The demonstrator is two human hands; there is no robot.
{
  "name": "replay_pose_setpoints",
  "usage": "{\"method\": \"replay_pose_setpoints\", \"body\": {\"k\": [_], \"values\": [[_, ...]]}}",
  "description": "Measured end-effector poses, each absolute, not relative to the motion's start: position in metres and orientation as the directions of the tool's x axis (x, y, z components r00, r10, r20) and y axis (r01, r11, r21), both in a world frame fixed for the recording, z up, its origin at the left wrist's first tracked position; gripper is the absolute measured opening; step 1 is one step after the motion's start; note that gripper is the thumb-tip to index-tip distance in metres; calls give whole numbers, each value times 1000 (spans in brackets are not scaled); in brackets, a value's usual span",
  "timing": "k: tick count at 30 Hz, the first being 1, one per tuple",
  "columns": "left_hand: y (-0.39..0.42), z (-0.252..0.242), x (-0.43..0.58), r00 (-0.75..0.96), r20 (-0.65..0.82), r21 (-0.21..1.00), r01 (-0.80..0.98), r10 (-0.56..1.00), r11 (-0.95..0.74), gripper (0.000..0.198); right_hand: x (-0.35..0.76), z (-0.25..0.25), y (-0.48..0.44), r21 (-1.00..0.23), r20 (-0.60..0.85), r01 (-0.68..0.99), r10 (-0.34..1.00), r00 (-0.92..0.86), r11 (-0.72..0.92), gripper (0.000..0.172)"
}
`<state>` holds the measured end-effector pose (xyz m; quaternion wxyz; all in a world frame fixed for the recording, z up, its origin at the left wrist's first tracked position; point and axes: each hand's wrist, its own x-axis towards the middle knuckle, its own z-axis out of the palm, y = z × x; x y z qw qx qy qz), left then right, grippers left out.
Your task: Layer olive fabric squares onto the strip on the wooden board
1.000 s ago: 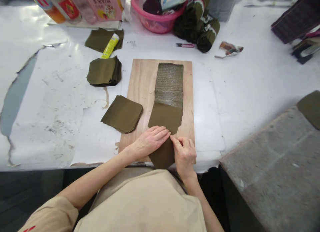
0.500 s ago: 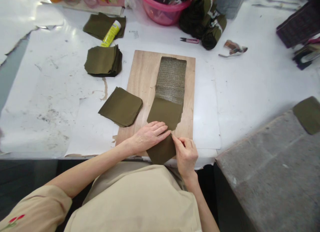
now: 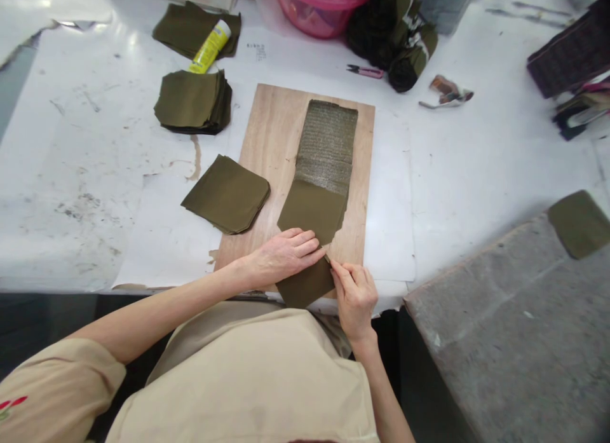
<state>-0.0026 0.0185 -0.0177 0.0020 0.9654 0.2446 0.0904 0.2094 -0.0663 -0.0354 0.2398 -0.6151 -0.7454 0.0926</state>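
Observation:
My left hand point(image 3: 287, 255) lies flat, fingers stretched out, over the upper part of an olive fabric piece point(image 3: 302, 285) at the front edge of a wooden board point(image 3: 267, 131). At that piece's upper right edge, my right hand point(image 3: 354, 295) pinches its corner, where a narrow strip looks folded over. Above my left hand, overlapping olive pieces point(image 3: 312, 211) lie on the board, their upper part point(image 3: 328, 135) striped and shiny. A small stack of olive pieces point(image 3: 229, 194) rests partly on the board's left edge.
Two more olive stacks point(image 3: 188, 101) point(image 3: 176, 30) lie at the upper left, the farther under a yellow tube point(image 3: 210, 47). A pink basin point(image 3: 324, 14), dark yarn bundles point(image 3: 403, 65) and pink snips point(image 3: 366, 71) are at the back. A grey slab point(image 3: 519, 322) bears an olive piece point(image 3: 579, 224) at right.
The view has shifted slightly. At the pinched corner, a narrow folded strip now shows between my hands, and my right fingertips sit slightly lower along the edge. My left hand stays flat.

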Motion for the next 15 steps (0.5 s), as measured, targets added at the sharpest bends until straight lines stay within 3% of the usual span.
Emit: {"method": "replay_pose_setpoints", "body": {"k": [8,15], "values": [[16,-13,-1,870,139,49,471,473,-881,28,210,-37,-71,-341,269,909,951,-150,240,24],[19,-10,4,897,86,131,421,434,-897,24,213,-34,-73,-325,256,911,951,-172,253,25]]}}
